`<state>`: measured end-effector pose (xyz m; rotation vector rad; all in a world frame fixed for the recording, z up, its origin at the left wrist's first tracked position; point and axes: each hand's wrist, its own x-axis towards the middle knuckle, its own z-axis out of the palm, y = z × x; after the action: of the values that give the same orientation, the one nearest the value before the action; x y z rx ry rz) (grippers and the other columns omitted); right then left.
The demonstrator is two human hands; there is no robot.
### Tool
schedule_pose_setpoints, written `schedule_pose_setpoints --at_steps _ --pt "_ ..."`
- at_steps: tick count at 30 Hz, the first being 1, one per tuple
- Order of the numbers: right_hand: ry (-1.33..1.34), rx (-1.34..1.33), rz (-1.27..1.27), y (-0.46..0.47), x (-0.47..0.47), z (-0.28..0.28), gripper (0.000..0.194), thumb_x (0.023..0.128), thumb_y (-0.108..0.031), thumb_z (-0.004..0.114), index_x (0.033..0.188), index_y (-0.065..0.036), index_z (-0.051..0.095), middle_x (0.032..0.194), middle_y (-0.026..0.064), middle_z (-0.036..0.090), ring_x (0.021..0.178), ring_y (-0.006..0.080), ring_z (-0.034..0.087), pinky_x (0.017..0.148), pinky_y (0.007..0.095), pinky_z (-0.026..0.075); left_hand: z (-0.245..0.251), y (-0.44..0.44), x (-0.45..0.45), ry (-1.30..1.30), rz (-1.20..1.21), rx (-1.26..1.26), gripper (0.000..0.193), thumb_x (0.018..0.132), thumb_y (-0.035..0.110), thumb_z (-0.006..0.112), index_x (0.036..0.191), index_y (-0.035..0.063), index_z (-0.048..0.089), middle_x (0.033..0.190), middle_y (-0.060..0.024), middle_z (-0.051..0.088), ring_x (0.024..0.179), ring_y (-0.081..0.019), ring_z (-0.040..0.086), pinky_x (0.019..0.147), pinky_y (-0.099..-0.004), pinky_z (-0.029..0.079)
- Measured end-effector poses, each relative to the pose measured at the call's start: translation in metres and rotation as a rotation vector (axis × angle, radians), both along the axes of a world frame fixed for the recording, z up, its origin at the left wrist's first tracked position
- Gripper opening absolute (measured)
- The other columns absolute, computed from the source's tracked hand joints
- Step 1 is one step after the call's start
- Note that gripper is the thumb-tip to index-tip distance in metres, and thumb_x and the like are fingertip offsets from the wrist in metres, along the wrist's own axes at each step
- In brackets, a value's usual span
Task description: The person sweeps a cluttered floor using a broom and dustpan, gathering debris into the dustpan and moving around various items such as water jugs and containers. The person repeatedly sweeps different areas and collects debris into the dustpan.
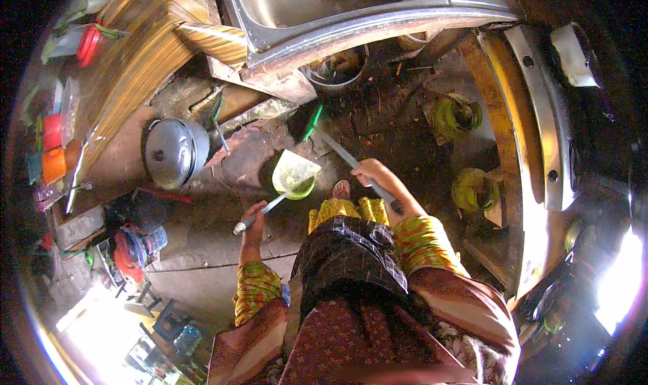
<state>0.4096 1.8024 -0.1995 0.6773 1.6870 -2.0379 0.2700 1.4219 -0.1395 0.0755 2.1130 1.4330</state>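
Observation:
My left hand (254,222) grips the pale handle of a long-handled dustpan (296,172). The pan is light yellow-green, close above or on the floor; I cannot tell which. Some dark matter shows inside it. In my right hand (374,173) is the grey shaft of a broom (340,149), angled away to the upper left. Green bristles (314,122) at its far end are near the floor, under the sink's front edge and a little beyond the pan. The bristles are partly in shadow.
A stainless steel sink (329,5) stands ahead. To the left a lidded aluminium pot (174,152) rests near a wood-grain counter (134,55). A metal basin (338,73) sits beneath the sink. Two green gas cylinders (475,190) stand under the stove (544,116) at right.

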Motion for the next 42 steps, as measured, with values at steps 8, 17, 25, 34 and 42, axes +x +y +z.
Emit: schedule_pose_setpoints --at_steps 8,17,25,34,42 --pt "-0.396 0.143 -0.120 0.030 0.121 0.095 0.020 0.073 -0.023 0.059 0.066 -0.005 0.052 0.051 0.0015 0.050 0.040 0.0120 0.045 0.039 0.0270 0.037 -0.002 -0.007 -0.006 0.201 -0.158 -0.013 0.026 0.072 -0.003 0.041 0.092 0.0006 0.057 0.097 -0.0116 0.058 0.094 -0.0209 0.053 0.087 -0.0315 0.037" --pt "-0.304 -0.106 -0.371 0.075 0.037 -0.012 0.025 0.076 -0.022 0.054 0.056 -0.008 0.047 0.043 0.0012 0.042 0.036 0.0129 0.039 0.038 0.0245 0.031 -0.004 0.006 -0.002 0.060 -0.077 0.068 0.022 0.074 -0.001 0.046 0.093 -0.0004 0.057 0.096 -0.0118 0.058 0.092 -0.0205 0.053 0.084 -0.0318 0.039" --pt "-0.425 0.146 -0.284 0.042 0.170 0.065 0.019 0.077 -0.020 0.056 0.071 -0.004 0.047 0.047 0.0032 0.046 0.033 0.0117 0.043 0.029 0.0264 0.033 -0.013 0.001 -0.007 0.176 -0.201 -0.071 0.027 0.074 0.000 0.041 0.096 -0.0013 0.056 0.099 -0.0138 0.057 0.096 -0.0220 0.052 0.086 -0.0314 0.037" --pt "-0.316 0.005 -0.039 0.016 0.098 0.039 0.027 0.077 -0.026 0.054 0.063 -0.005 0.047 0.048 0.0036 0.051 0.039 0.0128 0.049 0.039 0.0258 0.038 0.000 0.017 -0.002 0.062 -0.138 -0.065 0.028 0.074 -0.003 0.041 0.097 -0.0028 0.055 0.100 -0.0137 0.056 0.098 -0.0221 0.051 0.089 -0.0309 0.035" --pt "-0.409 -0.441 -0.552 0.045 0.154 0.033 0.017 0.076 -0.022 0.056 0.076 -0.006 0.050 0.052 0.0008 0.046 0.037 0.0108 0.042 0.034 0.0264 0.034 -0.012 0.003 -0.009 0.047 -0.131 -0.001 0.028 0.073 -0.003 0.041 0.097 -0.0029 0.055 0.099 -0.0132 0.057 0.097 -0.0215 0.051 0.088 -0.0309 0.035"
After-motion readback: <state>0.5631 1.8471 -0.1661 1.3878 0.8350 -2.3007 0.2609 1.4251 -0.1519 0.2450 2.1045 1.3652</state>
